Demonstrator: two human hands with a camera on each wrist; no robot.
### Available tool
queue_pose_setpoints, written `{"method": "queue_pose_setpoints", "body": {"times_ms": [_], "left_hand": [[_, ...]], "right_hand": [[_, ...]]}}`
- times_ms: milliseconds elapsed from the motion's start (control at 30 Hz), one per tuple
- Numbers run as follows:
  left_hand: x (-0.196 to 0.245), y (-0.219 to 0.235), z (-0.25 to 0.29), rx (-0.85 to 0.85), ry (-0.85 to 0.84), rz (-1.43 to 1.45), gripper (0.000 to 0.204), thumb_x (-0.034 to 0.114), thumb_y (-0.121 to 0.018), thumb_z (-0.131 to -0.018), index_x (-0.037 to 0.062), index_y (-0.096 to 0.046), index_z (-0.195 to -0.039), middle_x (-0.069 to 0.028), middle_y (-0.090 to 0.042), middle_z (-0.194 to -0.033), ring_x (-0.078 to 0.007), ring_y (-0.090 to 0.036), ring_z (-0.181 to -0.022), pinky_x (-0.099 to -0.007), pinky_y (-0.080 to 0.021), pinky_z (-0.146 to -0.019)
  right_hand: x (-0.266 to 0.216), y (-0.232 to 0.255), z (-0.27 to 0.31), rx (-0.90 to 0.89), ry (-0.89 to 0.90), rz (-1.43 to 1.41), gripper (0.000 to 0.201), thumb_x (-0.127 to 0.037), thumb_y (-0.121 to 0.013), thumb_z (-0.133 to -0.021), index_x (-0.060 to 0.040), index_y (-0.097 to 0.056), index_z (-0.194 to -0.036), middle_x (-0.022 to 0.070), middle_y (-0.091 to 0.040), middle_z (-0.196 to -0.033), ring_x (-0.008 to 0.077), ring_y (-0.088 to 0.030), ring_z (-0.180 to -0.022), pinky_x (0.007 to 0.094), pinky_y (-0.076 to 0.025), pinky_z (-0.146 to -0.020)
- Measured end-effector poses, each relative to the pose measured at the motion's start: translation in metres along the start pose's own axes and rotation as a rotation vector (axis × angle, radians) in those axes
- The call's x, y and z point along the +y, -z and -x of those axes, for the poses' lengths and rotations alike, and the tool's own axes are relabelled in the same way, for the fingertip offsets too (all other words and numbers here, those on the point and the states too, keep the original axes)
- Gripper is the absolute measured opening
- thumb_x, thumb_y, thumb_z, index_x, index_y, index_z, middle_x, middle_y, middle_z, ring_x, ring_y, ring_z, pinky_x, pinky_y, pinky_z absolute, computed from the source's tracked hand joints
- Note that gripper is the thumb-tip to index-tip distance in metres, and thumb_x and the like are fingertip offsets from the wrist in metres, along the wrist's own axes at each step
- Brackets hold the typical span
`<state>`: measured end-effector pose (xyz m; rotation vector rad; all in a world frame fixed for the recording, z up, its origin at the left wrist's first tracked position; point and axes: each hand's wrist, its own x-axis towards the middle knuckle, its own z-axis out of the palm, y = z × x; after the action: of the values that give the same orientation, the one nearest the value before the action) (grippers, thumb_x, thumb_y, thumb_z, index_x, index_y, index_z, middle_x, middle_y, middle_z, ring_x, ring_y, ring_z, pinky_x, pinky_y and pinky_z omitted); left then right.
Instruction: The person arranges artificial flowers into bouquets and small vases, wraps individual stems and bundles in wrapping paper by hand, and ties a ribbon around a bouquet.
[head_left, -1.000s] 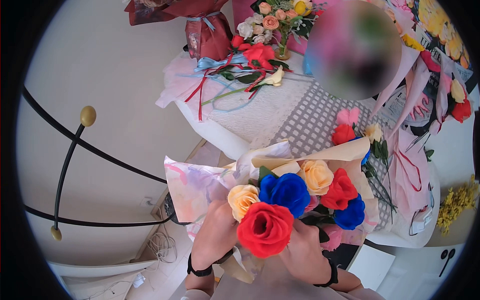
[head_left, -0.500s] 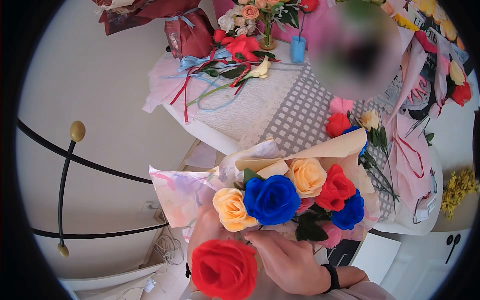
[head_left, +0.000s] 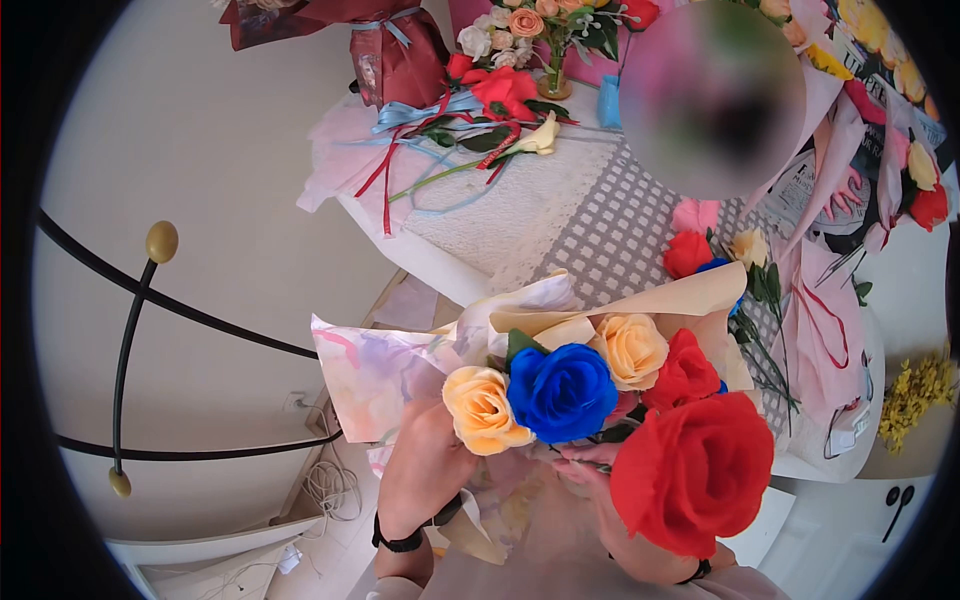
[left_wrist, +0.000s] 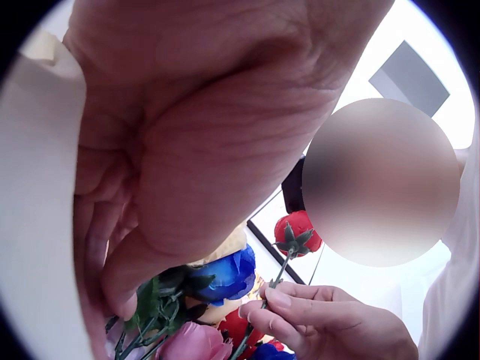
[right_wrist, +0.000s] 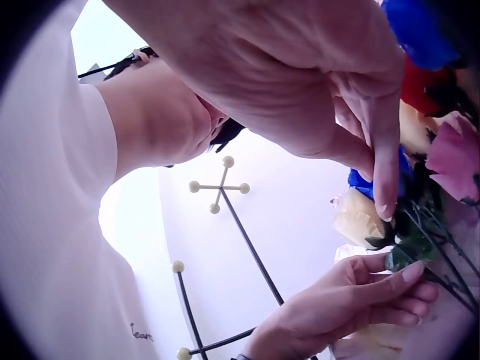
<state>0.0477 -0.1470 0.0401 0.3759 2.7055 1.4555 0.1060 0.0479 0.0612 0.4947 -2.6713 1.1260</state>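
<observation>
My left hand (head_left: 428, 462) grips the stems of a bouquet of artificial roses, with patterned wrapping paper (head_left: 370, 380) fanned out behind them. A cream rose (head_left: 485, 410) and a blue rose (head_left: 563, 392) sit just above that hand. In my right hand (head_left: 605, 500), thumb and fingers pinch the stem of a large red rose (head_left: 695, 475), which hides part of the hand in the head view. The left wrist view shows the right hand (left_wrist: 337, 319) pinching that stem below the red bloom (left_wrist: 298, 232). A pink rose (left_wrist: 195, 343) lies low among the bunched stems.
Beyond the bouquet stands a table with a grey-and-white cloth (head_left: 610, 225). Loose roses (head_left: 690, 252), ribbons (head_left: 430, 115), a calla lily (head_left: 540, 135) and a dark red wrapped bouquet (head_left: 395, 60) lie or stand on it. A black rack (head_left: 200, 318) is at the left.
The right hand has drawn the red rose from the bouquet's front down toward the body, then swung it to the right. The left hand has kept its grip on the bouquet.
</observation>
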Motion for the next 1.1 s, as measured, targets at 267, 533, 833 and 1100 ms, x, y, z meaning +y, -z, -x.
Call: {"method": "queue_pose_setpoints", "body": {"times_ms": [267,533,833,1100], "left_hand": [[0.011,0.009,0.002,0.021,-0.034,0.071,0.021,0.000,-0.078,-0.081,-0.0031,-0.070,-0.101,-0.0207,-0.072,-0.086,-0.0413,-0.069,-0.077,-0.0398,-0.054,-0.066],[-0.015,0.016,0.016,-0.097,-0.184,0.106,0.029,0.019,-0.085,-0.085,0.0061,-0.073,-0.107,-0.0104,-0.070,-0.105,-0.0246,-0.067,-0.090,-0.0370,-0.052,-0.079],[-0.023,0.012,0.025,-0.062,-0.023,-0.044,0.023,0.019,-0.083,-0.087,0.0048,-0.074,-0.103,-0.0092,-0.070,-0.094,-0.0233,-0.066,-0.082,-0.0362,-0.051,-0.074],[-0.026,0.010,0.042,-0.035,0.124,-0.212,0.019,0.018,-0.081,-0.089,0.0036,-0.074,-0.099,-0.0080,-0.069,-0.084,-0.0221,-0.066,-0.074,-0.0355,-0.050,-0.069]], "right_hand": [[0.010,-0.017,0.002,-0.011,-0.014,0.015,0.041,-0.003,-0.075,-0.084,0.0003,-0.063,-0.124,0.0163,-0.069,-0.099,0.0317,-0.073,-0.079,0.0388,-0.060,-0.065],[0.019,-0.043,-0.002,-0.062,-0.038,-0.047,0.035,0.005,-0.066,-0.087,0.0027,-0.058,-0.120,0.0225,-0.064,-0.087,0.0410,-0.067,-0.072,0.0490,-0.055,-0.062],[0.031,-0.048,0.005,-0.171,-0.122,-0.148,0.040,0.001,-0.074,-0.083,0.0013,-0.062,-0.121,0.0218,-0.068,-0.093,0.0453,-0.068,-0.079,0.0503,-0.055,-0.069],[0.039,-0.055,0.003,-0.192,-0.074,-0.176,0.035,0.003,-0.071,-0.082,-0.0014,-0.065,-0.117,0.0195,-0.070,-0.097,0.0457,-0.067,-0.083,0.0511,-0.055,-0.072]]}}
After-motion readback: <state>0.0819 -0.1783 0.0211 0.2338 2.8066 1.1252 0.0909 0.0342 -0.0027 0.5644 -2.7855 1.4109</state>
